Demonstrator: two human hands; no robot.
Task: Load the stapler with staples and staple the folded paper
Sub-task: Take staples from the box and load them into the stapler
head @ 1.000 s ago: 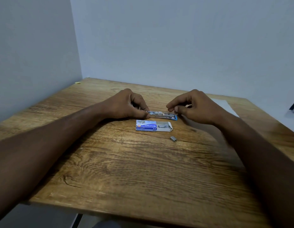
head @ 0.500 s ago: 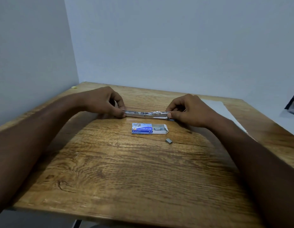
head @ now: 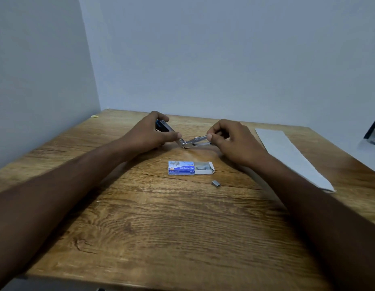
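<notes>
A small metal stapler (head: pixel 187 142) with a blue top is swung open into a V, its hinge resting on the wooden table (head: pixel 161 227). My left hand (head: pixel 149 133) grips the raised blue-topped arm. My right hand (head: pixel 228 139) pinches the other metal arm near its end. In front of the stapler lies a blue and white staple box (head: pixel 181 168), its tray slid out to the right with staple strips showing. A loose strip of staples (head: pixel 215 183) lies to the box's lower right. The folded white paper (head: pixel 287 152) lies flat at the right.
Two pale walls meet at the table's back left corner. A tiny yellow scrap (head: pixel 94 116) sits at that corner. A dark object (head: pixel 374 131) stands off the table's right edge. The table's near edge runs along the bottom of the view.
The stapler was stretched out nearly flat between my hands; now its two arms are folded up into a V, my left hand having lifted its end.
</notes>
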